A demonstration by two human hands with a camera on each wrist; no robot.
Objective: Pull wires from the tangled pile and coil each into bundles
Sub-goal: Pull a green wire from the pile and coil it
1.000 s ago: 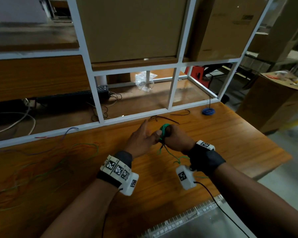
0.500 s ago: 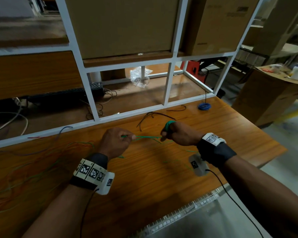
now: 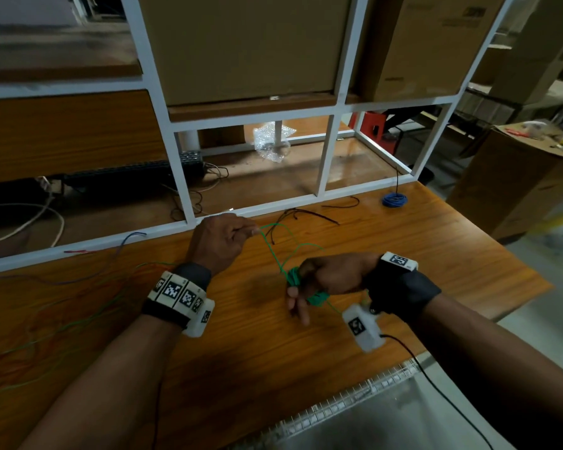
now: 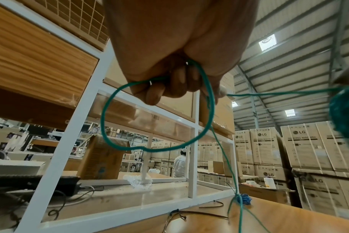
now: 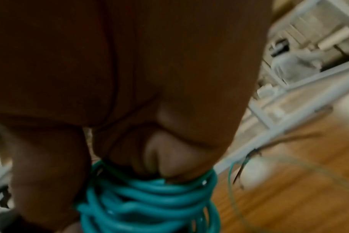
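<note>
A green wire (image 3: 275, 251) runs between my two hands above the wooden table (image 3: 436, 254). My left hand (image 3: 252, 230) pinches it near the white frame, and a loose loop (image 4: 110, 110) hangs from the curled fingers. My right hand (image 3: 301, 287) has the green coil (image 3: 293, 277) wound round its fingers; up close the turns (image 5: 149, 201) sit stacked below the knuckles. Two right fingers (image 3: 298, 308) point down past the coil. The tangled pile (image 3: 46, 319) of thin coloured wires lies spread on the table's left part.
A coiled blue bundle (image 3: 394, 199) lies at the table's far right by the white metal frame (image 3: 182, 190). Loose black wires (image 3: 306, 214) lie just beyond my hands. Cardboard boxes (image 3: 241, 43) fill the shelf above. A metal tray edge (image 3: 355, 397) runs at the near side.
My left hand has carried the wire away toward the white frame. My right hand with the coil has come nearer me. The strand, stretched straight before, now arcs in slack loops.
</note>
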